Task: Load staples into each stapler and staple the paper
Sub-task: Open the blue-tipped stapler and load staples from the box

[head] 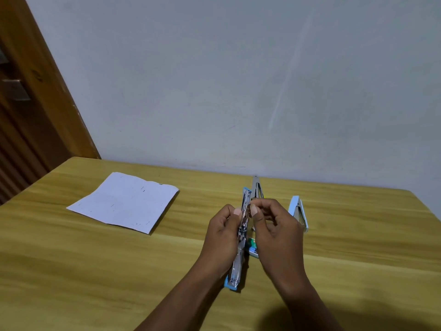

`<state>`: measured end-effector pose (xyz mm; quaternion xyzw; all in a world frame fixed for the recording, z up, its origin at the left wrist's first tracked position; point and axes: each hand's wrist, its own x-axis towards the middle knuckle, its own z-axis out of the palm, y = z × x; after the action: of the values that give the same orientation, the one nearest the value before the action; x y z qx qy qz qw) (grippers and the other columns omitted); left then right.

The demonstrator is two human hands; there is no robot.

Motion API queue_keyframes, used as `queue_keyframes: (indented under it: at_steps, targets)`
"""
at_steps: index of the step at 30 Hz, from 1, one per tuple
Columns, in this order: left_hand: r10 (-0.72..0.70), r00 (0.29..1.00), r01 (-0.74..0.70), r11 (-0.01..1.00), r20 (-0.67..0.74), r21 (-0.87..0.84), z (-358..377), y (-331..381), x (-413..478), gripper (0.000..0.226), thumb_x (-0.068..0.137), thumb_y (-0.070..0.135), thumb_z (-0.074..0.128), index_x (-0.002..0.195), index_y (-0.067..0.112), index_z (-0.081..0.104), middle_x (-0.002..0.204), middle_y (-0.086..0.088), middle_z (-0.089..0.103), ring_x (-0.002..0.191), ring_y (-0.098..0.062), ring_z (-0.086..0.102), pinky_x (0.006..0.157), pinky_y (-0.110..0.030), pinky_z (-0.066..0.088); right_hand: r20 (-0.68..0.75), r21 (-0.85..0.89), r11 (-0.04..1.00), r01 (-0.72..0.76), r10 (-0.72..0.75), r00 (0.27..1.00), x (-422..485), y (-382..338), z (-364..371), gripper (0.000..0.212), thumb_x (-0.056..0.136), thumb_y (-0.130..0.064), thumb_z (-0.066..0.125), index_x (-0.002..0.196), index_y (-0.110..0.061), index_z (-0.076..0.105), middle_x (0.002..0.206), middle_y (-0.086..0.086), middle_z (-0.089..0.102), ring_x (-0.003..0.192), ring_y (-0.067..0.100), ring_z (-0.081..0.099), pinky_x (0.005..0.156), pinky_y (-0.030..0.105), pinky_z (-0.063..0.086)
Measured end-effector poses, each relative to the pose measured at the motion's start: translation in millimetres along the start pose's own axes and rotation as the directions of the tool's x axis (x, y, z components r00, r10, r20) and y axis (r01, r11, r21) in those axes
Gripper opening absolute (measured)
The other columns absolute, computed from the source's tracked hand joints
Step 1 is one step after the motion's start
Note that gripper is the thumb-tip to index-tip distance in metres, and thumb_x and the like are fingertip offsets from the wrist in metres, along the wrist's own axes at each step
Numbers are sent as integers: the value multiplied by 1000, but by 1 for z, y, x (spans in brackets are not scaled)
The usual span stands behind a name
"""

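My left hand [223, 237] grips a blue stapler [239, 254], swung fully open so its metal staple channel faces up. My right hand [274, 231] is pinched at the channel's far end, thumb and fingertips together; whether a staple strip sits between them I cannot tell. A second light-blue stapler [298, 212] stands open on the table to the right of my right hand. A small green-and-white staple box [253, 248] lies on the table between my hands, partly hidden. A white sheet of paper [124, 203], with several staples in it, lies flat to the left.
The wooden table [95, 271] meets a grey wall at its far edge. A wooden door frame [47, 91] stands at the left, beyond the table's left edge.
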<state>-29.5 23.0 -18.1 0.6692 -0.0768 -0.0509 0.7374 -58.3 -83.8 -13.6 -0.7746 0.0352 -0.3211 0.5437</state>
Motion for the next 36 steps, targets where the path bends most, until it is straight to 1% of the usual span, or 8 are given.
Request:
queue_keyframes:
  at_steps: [6,15,19,23,25,27,30,36]
  targets:
    - [8,1000,-8,1000,-1,-24,1,1,-2,44,105,16,47,61,23,46,56,2,44,52,-10,38,51,-26,36,56,-36,999,18,-16,998,3,-2,-1,15,95,-11,61,93,-24,69,86,-11,70,80,9,68,65,36,59]
    - [47,999,-47,999,1,22,2,-2,-3,32,106,17,45,75,8,43,64,-9,41,56,-11,36,51,-25,35,84,-199,964,179,-165,983,3,-1,1,14,94,-8,58,93,-20,67,89,-10,67,80,11,64,68,41,56]
    - [50,999,-50,999,8,17,4,-1,-5,37,106,15,45,69,16,43,58,5,42,53,-6,36,51,-22,35,84,-194,965,179,-165,983,3,0,-1,14,93,-7,60,92,-19,68,88,-11,66,80,11,64,68,42,54]
    - [58,998,-58,998,-2,31,3,-1,-6,37,106,18,44,69,18,43,61,-1,39,56,-10,34,53,-27,33,86,-206,959,195,-180,980,5,-3,-1,16,93,-3,61,91,-16,69,86,-8,67,79,12,63,69,39,53]
    - [67,998,-67,997,5,37,3,0,-7,35,106,20,45,71,18,41,64,-5,36,57,-12,33,53,-30,32,58,-147,983,111,-103,993,3,-2,-2,13,94,-7,63,92,-18,71,87,-11,71,80,9,66,71,37,55]
    - [76,997,-77,996,23,37,4,2,-8,36,106,19,45,70,18,39,60,0,36,55,-10,32,50,-27,33,58,10,997,-81,81,995,3,0,-3,10,93,-14,66,91,-21,73,86,-9,75,82,10,71,77,39,59]
    - [89,996,-90,994,25,58,5,3,-8,37,106,17,44,69,17,40,59,4,39,54,-7,35,50,-22,37,122,221,922,-318,297,947,4,-2,-5,8,92,-16,69,88,-21,73,83,0,77,77,15,74,77,45,62]
    - [57,998,-57,998,19,5,5,0,-3,35,106,20,44,72,15,44,72,-10,46,69,-24,44,62,-38,43,174,401,790,-464,432,885,8,-12,-6,2,90,-12,70,92,-12,70,88,12,76,75,20,69,67,37,58]
